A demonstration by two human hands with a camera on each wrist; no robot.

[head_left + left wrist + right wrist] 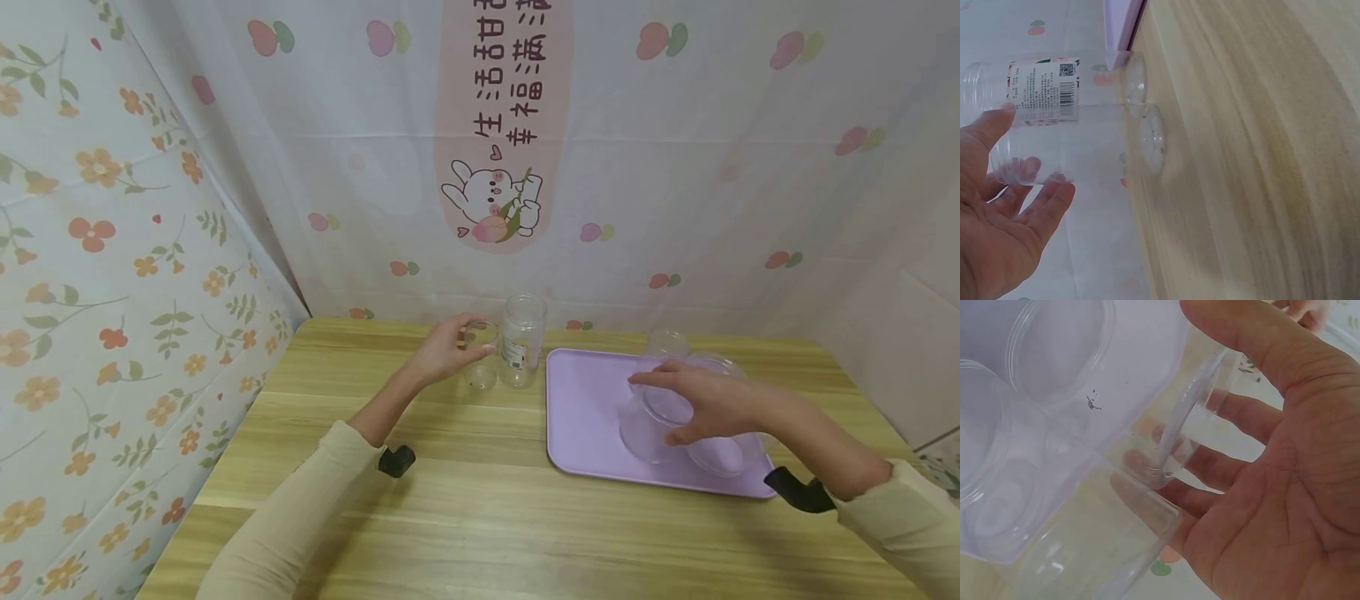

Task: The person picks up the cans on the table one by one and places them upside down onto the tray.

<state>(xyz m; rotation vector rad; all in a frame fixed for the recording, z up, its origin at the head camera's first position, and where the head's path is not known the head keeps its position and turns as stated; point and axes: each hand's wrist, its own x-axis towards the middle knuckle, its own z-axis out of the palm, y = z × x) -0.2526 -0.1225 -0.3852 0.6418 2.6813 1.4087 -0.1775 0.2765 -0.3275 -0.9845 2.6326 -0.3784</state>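
My left hand grips a clear plastic jar near its top, thumb on one side and fingers on the other. This jar stands upright at the back of the table. Right beside it stands a taller clear jar, its printed label plain in the left wrist view. Over the purple tray, my right hand is spread above several clear jars, thumb apart from the fingers. One wide clear jar lies below its thumb and fingertips. Fingers show through clear plastic in the right wrist view.
The wooden table reaches back to a curtain printed with fruit and a rabbit. A flowered cloth hangs on the left. Behind the right hand, a smaller clear jar stands at the tray's back edge.
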